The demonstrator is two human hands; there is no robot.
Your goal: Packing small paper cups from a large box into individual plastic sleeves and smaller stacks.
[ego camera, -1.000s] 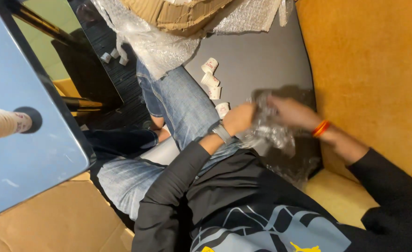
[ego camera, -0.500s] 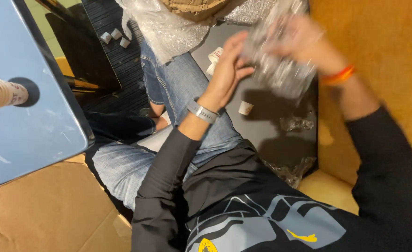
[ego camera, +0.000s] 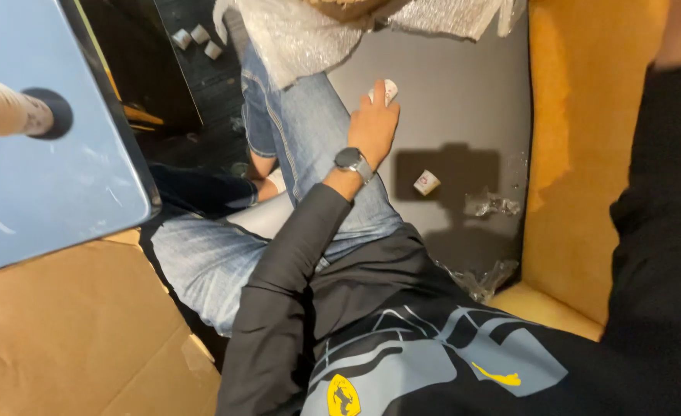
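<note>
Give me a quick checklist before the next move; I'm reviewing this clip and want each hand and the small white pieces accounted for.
1. Left hand has hold of a piece: ok, its fingers close on a small white piece over the grey floor.
2. Right hand in view: not ok, only the black right sleeve shows; the hand is out of frame.
3. Second white piece within sight: ok, it lies alone on the grey floor, apart from the left hand.
4. Clear plastic wrap scraps clear of that piece: ok, beside it, not touching.
5. Three more white pieces at top left: ok, grouped on the dark surface.
</note>
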